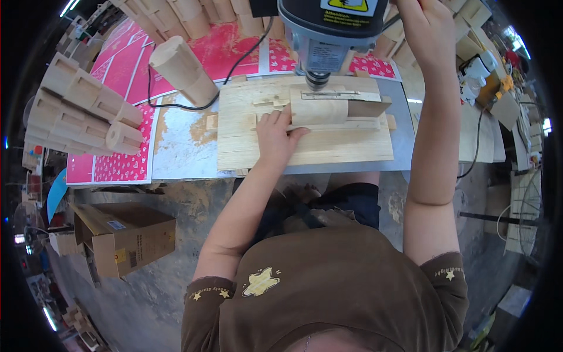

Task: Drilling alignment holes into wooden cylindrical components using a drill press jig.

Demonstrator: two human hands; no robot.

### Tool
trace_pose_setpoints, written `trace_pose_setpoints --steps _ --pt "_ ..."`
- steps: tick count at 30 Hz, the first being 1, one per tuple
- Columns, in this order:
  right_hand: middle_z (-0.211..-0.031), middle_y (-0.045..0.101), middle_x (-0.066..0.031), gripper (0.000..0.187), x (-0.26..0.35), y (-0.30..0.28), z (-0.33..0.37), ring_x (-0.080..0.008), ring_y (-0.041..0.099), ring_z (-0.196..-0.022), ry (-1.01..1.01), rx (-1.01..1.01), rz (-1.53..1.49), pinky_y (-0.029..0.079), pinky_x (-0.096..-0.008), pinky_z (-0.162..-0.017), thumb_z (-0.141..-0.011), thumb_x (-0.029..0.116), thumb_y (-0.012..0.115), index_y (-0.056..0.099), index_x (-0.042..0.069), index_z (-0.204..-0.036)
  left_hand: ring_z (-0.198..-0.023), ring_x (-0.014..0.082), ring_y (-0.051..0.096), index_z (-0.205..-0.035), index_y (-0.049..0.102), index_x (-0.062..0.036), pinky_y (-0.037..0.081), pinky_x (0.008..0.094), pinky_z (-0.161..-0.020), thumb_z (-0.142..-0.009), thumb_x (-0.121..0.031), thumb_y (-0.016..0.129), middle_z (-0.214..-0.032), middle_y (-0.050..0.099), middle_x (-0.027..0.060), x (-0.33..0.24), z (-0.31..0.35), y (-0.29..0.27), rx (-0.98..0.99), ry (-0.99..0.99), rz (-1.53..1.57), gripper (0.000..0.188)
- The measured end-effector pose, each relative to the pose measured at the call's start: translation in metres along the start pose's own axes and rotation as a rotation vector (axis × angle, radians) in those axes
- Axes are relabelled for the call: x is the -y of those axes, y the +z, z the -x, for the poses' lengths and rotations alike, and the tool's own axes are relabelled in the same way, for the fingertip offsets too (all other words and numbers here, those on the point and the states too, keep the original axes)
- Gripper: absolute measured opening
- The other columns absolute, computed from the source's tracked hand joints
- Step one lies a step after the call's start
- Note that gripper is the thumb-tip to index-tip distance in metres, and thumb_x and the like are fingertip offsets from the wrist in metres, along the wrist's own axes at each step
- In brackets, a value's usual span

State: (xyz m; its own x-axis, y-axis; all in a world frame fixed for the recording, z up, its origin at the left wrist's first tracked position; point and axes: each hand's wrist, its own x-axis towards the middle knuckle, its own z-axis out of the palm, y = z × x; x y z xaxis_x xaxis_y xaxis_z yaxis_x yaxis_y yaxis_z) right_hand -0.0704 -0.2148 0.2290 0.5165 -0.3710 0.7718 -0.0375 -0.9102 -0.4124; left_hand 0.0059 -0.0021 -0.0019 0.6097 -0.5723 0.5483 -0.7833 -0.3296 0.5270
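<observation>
A pale wooden cylinder (319,112) lies sideways in a wooden jig on a flat plywood board (334,150). My left hand (275,136) grips its left end, the thumb stretched along the near side and the fingers bent over the end. Right above the workpiece hangs the chuck (317,80) of a drill press (331,32); the bit's tip cannot be made out. My right arm reaches up along the machine's right side. The right hand (427,14) is beside a dark lever at the top edge, its fingers mostly hidden or cut off.
Stacked wooden cylinders (76,111) stand on the left, with more along the back. One double-height piece (185,70) stands near a black cable (240,63). Sawdust covers parts of the pink sheet (226,50). A cardboard box (141,240) sits on the floor at left.
</observation>
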Motion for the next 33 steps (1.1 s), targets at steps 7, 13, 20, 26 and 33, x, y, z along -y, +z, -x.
trace_pose_setpoints --steps 7,13,20,26,33 --pt "-0.065 0.054 -0.0044 0.012 0.021 -0.001 0.118 -0.0124 0.050 -0.058 0.057 0.014 -0.165 0.037 -0.0262 -0.055 -0.086 0.008 0.055 0.062 -0.001 -0.083 -0.073 0.0259 0.049 -0.112 0.059 -0.0032 0.040 0.0375 -0.068 -0.061 -0.030 0.078 -0.077 0.055 0.0067 -0.003 0.000 -0.002 0.013 -0.004 -0.013 0.061" --pt "-0.069 0.057 -0.0067 0.004 -0.016 0.055 0.155 -0.0228 0.053 -0.064 -0.159 -0.169 -0.230 0.039 -0.0333 -0.063 -0.080 0.002 0.060 0.062 0.002 -0.084 -0.073 0.0255 0.050 -0.112 0.059 -0.0029 0.041 0.0370 -0.067 -0.061 -0.030 0.078 -0.077 0.056 0.0068 -0.003 0.000 -0.003 0.013 0.001 -0.042 0.061" --pt "-0.071 0.054 -0.0077 0.005 0.000 0.015 0.116 -0.0170 0.051 -0.066 -0.341 -0.178 -0.161 0.039 -0.0285 -0.059 -0.084 0.002 0.056 0.060 -0.001 -0.084 -0.072 0.0261 0.050 -0.112 0.060 -0.0031 0.041 0.0376 -0.065 -0.060 -0.031 0.079 -0.076 0.057 0.0074 -0.003 -0.001 -0.003 0.000 0.002 -0.041 0.062" --pt "-0.074 0.058 -0.0129 0.030 0.003 0.019 -0.017 -0.0227 0.056 -0.067 0.039 -0.067 0.014 0.043 -0.0326 -0.062 -0.090 0.027 0.052 0.059 -0.002 -0.086 -0.076 0.0233 0.054 -0.101 0.066 -0.0054 0.044 0.0353 -0.069 -0.056 -0.022 0.082 -0.077 0.058 0.0066 -0.005 -0.007 -0.007 0.047 -0.132 0.130 0.050" --pt "-0.079 0.058 -0.0065 0.029 -0.039 0.028 0.029 -0.0174 0.056 -0.070 -0.073 0.077 -0.162 0.043 -0.0297 -0.064 -0.095 0.026 0.048 0.056 -0.001 -0.096 -0.070 0.0228 0.060 -0.090 0.068 -0.0042 0.048 0.0328 -0.062 -0.055 -0.015 0.082 -0.079 0.060 0.0068 0.001 -0.018 -0.009 0.086 -0.141 0.302 0.039"
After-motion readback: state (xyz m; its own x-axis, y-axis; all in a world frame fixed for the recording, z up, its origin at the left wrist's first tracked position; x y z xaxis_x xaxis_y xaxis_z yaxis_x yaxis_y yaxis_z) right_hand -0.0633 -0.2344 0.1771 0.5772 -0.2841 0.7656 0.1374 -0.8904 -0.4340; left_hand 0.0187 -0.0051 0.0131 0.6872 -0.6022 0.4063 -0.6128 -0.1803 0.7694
